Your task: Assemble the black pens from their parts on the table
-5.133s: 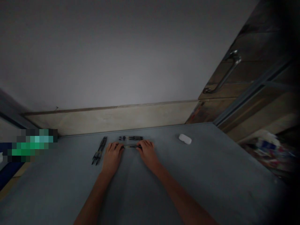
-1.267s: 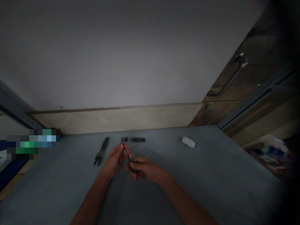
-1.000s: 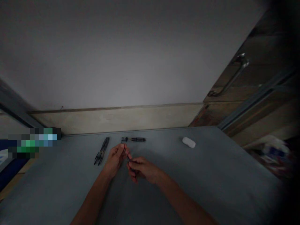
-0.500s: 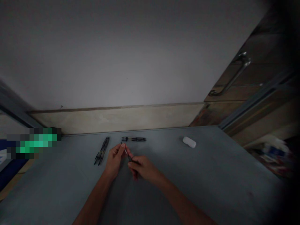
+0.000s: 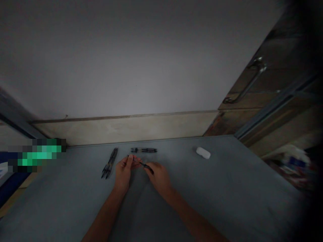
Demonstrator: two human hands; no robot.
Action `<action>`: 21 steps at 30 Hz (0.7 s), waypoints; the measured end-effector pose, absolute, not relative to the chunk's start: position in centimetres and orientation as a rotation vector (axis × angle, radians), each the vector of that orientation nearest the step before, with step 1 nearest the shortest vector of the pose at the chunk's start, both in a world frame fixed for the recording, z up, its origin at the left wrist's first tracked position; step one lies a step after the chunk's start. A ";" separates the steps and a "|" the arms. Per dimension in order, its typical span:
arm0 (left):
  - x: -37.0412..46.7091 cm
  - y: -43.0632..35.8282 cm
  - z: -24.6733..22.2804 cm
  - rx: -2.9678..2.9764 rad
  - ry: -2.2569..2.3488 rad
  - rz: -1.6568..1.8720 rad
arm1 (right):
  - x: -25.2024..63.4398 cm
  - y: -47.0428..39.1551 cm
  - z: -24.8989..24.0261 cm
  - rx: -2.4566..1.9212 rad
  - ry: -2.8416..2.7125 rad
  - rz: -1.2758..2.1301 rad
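Observation:
A dark pen slants between my two hands above the grey table. My left hand is closed, thumb and fingers pinching its thinner, far-left end. My right hand is closed round the thicker, black end. Whether the pen is in one piece or in parts is too small to tell. To the left of my left hand lie dark pens, side by side and slanted. Beyond my hands, more dark pens lie crosswise on the table.
A white rounded case or eraser-like object lies on the grey table to the right. A pale wall rises behind the far edge. A metal handle is at the right. A blurred-out green patch is at far left.
My right hand has shifted slightly right and up and turned, so more of the pen's dark end shows. My left hand keeps its pinch in nearly the same place.

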State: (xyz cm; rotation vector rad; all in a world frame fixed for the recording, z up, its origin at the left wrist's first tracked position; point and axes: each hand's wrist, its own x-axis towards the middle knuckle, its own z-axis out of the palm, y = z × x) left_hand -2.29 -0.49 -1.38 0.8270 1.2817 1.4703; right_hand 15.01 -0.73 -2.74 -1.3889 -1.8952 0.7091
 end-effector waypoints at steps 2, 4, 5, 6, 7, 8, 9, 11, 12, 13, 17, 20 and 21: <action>-2.2 -0.5 -1.4 0.830 1.303 1.464 | 15.2 -0.5 -2.9 -1.428 -1.856 0.654; -2.1 -0.6 -1.4 0.864 1.322 1.439 | 15.5 -0.3 -3.0 -1.446 -1.821 0.641; -2.0 -0.6 -1.3 0.889 1.335 1.426 | 15.6 -0.1 -3.0 -1.449 -1.812 0.641; -2.1 -0.6 -1.3 0.919 1.351 1.413 | 15.7 0.0 -3.0 -1.446 -1.803 0.651; -2.1 -0.6 -1.3 0.953 1.373 1.400 | 15.8 0.1 -2.9 -1.435 -1.789 0.678; -2.2 -0.6 -1.3 0.992 1.401 1.391 | 15.8 0.2 -2.8 -1.414 -1.768 0.722; -2.4 -0.6 -1.3 1.035 1.437 1.385 | 15.9 0.3 -2.6 -1.385 -1.740 0.781; -2.8 -0.5 -1.1 1.118 1.539 1.375 | 16.0 0.5 -2.1 -1.317 -1.679 0.934; -3.0 -0.5 -1.0 1.156 1.597 1.366 | 16.0 0.6 -1.8 -1.287 -1.653 1.015; -3.3 -0.6 -0.8 1.192 1.656 1.355 | 16.1 0.8 -1.6 -1.264 -1.636 1.086; -3.9 -0.8 0.1 1.324 1.789 1.276 | 16.5 1.2 -0.9 -1.217 -1.584 1.253; -3.8 -1.0 0.3 1.403 1.803 1.232 | 16.9 1.5 -1.0 -1.221 -1.533 1.287; -3.7 -1.0 0.3 1.434 1.805 1.226 | 17.0 1.6 -1.1 -1.222 -1.521 1.297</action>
